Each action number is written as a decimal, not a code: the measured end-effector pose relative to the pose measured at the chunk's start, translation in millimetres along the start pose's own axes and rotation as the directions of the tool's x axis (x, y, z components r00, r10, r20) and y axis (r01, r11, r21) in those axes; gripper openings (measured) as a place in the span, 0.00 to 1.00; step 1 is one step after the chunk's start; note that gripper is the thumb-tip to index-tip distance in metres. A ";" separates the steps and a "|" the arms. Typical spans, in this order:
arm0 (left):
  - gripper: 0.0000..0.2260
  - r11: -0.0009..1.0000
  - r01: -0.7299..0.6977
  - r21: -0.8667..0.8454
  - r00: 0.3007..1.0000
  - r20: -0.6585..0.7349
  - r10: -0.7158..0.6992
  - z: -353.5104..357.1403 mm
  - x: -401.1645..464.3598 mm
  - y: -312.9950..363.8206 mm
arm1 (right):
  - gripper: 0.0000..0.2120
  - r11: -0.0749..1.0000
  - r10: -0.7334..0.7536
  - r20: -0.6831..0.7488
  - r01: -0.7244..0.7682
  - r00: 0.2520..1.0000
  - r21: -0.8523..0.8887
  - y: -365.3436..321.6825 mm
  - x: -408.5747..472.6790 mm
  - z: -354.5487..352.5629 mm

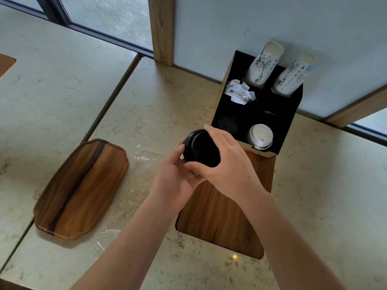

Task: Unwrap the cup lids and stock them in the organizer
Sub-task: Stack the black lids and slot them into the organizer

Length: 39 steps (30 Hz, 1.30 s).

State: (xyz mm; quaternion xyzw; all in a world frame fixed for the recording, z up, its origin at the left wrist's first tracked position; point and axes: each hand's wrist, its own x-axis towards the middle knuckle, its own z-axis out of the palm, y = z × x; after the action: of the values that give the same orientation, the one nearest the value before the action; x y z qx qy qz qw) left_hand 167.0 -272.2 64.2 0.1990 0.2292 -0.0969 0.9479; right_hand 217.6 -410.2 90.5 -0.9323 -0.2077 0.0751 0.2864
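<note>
A stack of black cup lids (199, 148) is held on its side between both hands, just in front of the black organizer (289, 122). My left hand (176, 174) cups the stack from below and left. My right hand (226, 162) wraps over its top and right side. Inside the organizer, a black lid (227, 123) lies in the front left slot and white lids (259, 136) fill the front right slot. Clear plastic wrap (134, 185) lies flat on the counter under my left forearm.
Two stacks of printed paper cups (263, 63) (293, 74) lean in the organizer's back slots, with crumpled white paper (240, 92) in a middle slot. A wooden tray (81, 187) lies to the left. A wooden panel (219, 214) is set into the counter under the organizer.
</note>
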 end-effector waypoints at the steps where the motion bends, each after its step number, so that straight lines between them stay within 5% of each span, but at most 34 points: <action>1: 0.20 1.000 0.008 -0.002 1.000 0.007 -0.008 -0.9 0.0 0.1 | 0.42 1.000 -0.013 0.024 0.013 1.000 -0.011 0.6 0.5 -1.6; 8: 0.18 0.999 0.054 -0.001 0.996 0.065 -0.054 -5.3 1.2 2.9 | 0.43 0.998 -0.061 0.166 0.065 0.984 -0.019 2.0 4.7 -16.5; 18: 0.18 0.995 -0.012 0.095 0.998 0.069 0.005 -0.6 -5.1 -6.8 | 0.40 1.000 0.005 0.079 -0.004 0.997 -0.023 -1.8 -0.1 -7.0; 24: 0.17 0.995 -0.031 0.093 0.999 0.030 0.028 3.2 -6.2 -6.7 | 0.39 0.983 -0.030 0.173 -0.003 0.985 0.183 4.0 0.5 -0.7; 27: 0.20 0.999 -0.031 0.038 1.000 0.007 0.031 12.0 3.1 -5.2 | 0.37 0.790 0.168 0.143 -0.220 0.975 0.573 9.4 -4.4 -1.8; 31: 0.17 0.999 -0.034 -0.004 0.999 0.029 0.034 21.0 16.5 -6.9 | 0.18 0.406 0.433 0.184 -0.373 0.882 0.834 22.4 -15.9 -2.9; 36: 0.09 0.888 -0.044 0.458 0.996 -0.049 0.074 11.6 22.8 -15.5 | 0.14 0.407 0.486 0.128 -0.353 0.865 0.843 41.1 -19.2 -13.6; 39: 0.12 0.831 -0.020 0.556 0.993 -0.084 0.080 8.9 27.7 -16.4 | 0.15 0.472 0.451 0.130 -0.360 0.883 0.805 57.9 -15.3 -16.8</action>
State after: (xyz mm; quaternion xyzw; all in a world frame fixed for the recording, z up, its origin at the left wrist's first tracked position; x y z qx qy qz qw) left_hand 190.2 -293.3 52.9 0.4757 0.2347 -0.1237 0.8386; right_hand 228.0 -468.7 71.9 -0.7206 0.0914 0.1801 0.6633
